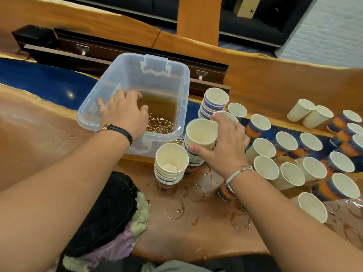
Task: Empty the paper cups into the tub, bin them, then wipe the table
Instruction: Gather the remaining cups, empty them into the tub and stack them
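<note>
Lying nearest, in front of the clear plastic tub (86,117), a crumpled dark and pale cloth (110,218) sits at the near edge of the brown wooden bench (49,154), with brown spill rings (194,193) to its right. Just before the tub's near right corner stands a short stack of white paper cups (170,167). Beside that corner the right hand (224,148) grips the topmost white paper cup (201,132) of a second stack. The left hand (123,112) hovers over the tub's near left side, fingers loosely bent, holding nothing. Brown liquid (161,110) pools inside the tub. Right of the tub, many upright blue and orange paper cups (285,143) crowd the bench.
</note>
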Available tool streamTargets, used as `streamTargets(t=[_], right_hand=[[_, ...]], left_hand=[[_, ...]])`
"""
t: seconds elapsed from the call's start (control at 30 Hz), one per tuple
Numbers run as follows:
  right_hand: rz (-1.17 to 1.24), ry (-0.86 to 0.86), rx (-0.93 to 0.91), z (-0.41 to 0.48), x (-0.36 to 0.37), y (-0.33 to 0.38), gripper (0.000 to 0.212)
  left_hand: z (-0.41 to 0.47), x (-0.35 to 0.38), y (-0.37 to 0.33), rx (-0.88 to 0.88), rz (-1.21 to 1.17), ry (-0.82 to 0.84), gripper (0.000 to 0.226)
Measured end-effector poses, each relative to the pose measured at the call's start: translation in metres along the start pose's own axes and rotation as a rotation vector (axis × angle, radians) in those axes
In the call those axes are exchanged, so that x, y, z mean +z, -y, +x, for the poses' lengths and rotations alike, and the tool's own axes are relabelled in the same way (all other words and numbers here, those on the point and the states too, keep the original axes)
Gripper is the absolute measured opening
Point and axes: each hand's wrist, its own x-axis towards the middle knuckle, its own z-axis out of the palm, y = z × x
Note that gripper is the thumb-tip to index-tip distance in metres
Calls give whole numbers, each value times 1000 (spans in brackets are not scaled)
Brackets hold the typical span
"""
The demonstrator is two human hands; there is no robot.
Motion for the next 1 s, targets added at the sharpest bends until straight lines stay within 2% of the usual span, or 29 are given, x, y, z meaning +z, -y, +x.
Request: streamTargets(t=[0.07, 0.17, 0.2, 0.27, 0.37, 0.43, 0.5, 0.6, 0.67, 0.77, 0.9, 0.93, 1.0], right_hand=[[15, -68, -24, -12, -1, -16, 74], [47, -206, 52, -29, -10, -44, 55], [-25, -155, 98, -33, -15, -52, 50], [-304, 72, 150, -39, -18, -67, 52], [-572, 381, 107, -47, -15, -78, 81], [-632, 484, 66, -49, -7, -85, 96], [-676, 532, 21, -48, -3, -91, 93], [-650, 517, -31, -42, -4, -99, 70], [-611, 550, -52, -41, -9, -99, 64], [-559, 561, -88, -36, -33, -90, 66], [-413, 501, -210, -16, -86, -57, 77], [-343, 493, -238, -8, -97, -47, 78], [-174, 475, -281, 6, -113, -24, 82]], left_hand=[[0, 0, 0, -3, 4, -2, 31], [0, 1, 0, -4, 10, -9, 31], [0, 2, 0, -1, 21, -11, 32], [0, 2, 1, 3, 41, -12, 34], [1, 1, -1, 6, 66, 2, 37], [0, -1, -2, 1, 73, 7, 38], [-2, -3, -4, -17, 60, 2, 39], [-5, -7, -7, -35, 29, -2, 39], [-6, -9, -8, -39, -4, -2, 40], [-9, -13, -10, 2, -85, -43, 40], [-23, -28, -27, 254, -194, -120, 45], [-29, -33, -37, 330, -277, -58, 51], [-43, -42, -56, 447, -452, 207, 68]])
